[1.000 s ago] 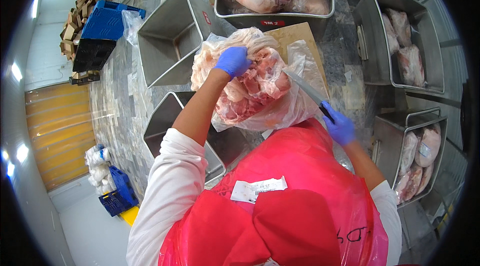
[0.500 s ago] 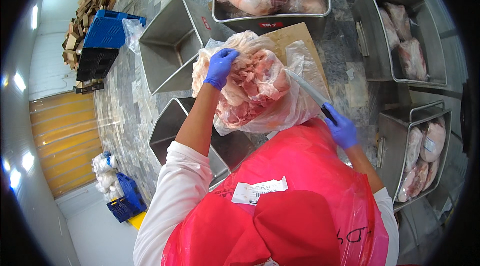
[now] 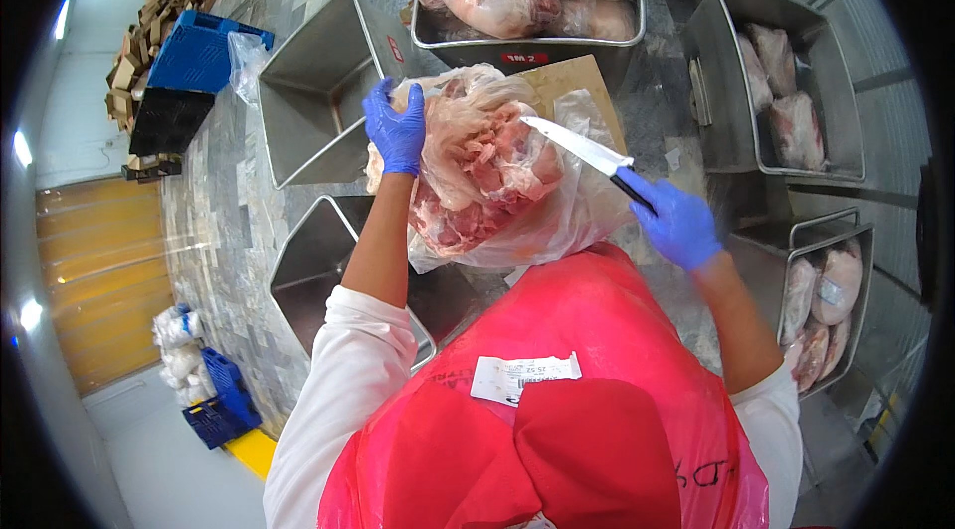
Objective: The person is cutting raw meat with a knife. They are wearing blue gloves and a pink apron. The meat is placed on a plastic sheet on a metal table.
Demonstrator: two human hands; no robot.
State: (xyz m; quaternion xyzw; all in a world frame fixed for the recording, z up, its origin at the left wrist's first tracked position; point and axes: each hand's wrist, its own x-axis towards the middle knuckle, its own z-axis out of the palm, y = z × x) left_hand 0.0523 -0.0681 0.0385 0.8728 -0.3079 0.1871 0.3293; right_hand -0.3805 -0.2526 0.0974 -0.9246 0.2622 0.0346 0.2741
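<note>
In front of me lies a large piece of raw meat point(image 3: 487, 171), pale pink and ragged, with clear plastic wrap point(image 3: 587, 215) loose around and under it. My left hand point(image 3: 396, 128), in a blue glove, is at the meat's left edge with its fingers apart; whether it touches the wrap I cannot tell. My right hand point(image 3: 680, 226), also gloved in blue, is closed around the dark handle of a knife point(image 3: 582, 148). The knife's bright blade points up and left, its tip over the meat's right upper part. A piece of cardboard point(image 3: 582, 81) shows behind the meat.
A metal bin point(image 3: 527, 53) beyond the meat holds several bagged meat pieces. Two more bins of meat, an upper one point(image 3: 851, 121) and a lower one point(image 3: 796, 255), stand at the right. Bare metal bins point(image 3: 323, 91) stand at the left, near a blue pallet point(image 3: 204, 53).
My left hand has let go of the wrap on top of the meat, opened and moved left. The knife has swung flatter, its tip now over the meat.
</note>
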